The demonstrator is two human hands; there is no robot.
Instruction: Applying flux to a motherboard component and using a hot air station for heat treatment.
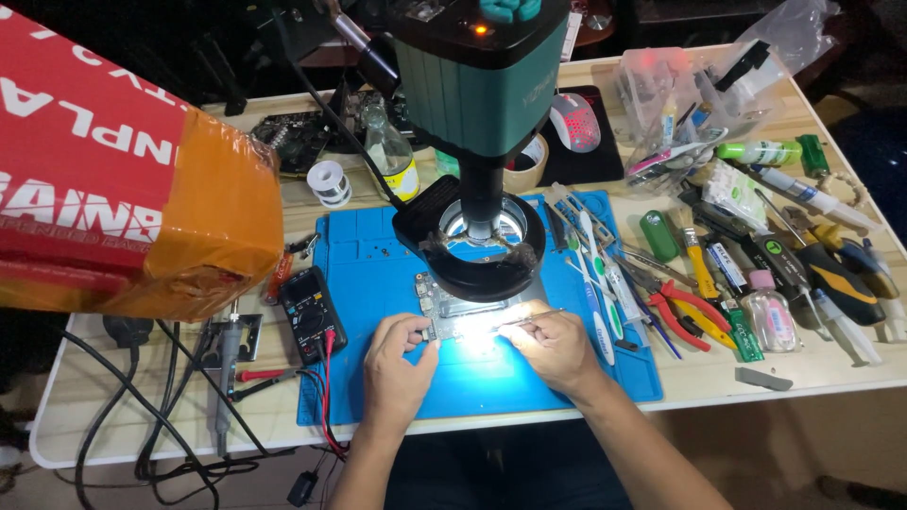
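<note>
Working under a green microscope (477,85) w/ black ring light (484,247), on a blue mat (378,260) on a wooden table (737,378). Left hand (397,364) resting on mat, fingers curled closed, tips pressing left edge of a small circuit board (455,307) that lies at mat centre, directly below the ring light, in strong white glare. Right hand (553,348) closed in pinch grip on thin metal tweezers (524,320), tip touching board's lower right part. Black multimeter (312,316) just left of left hand, on mat edge. Red-handled pliers (685,316) & other tools spread at right, well apart from right hand.
</note>
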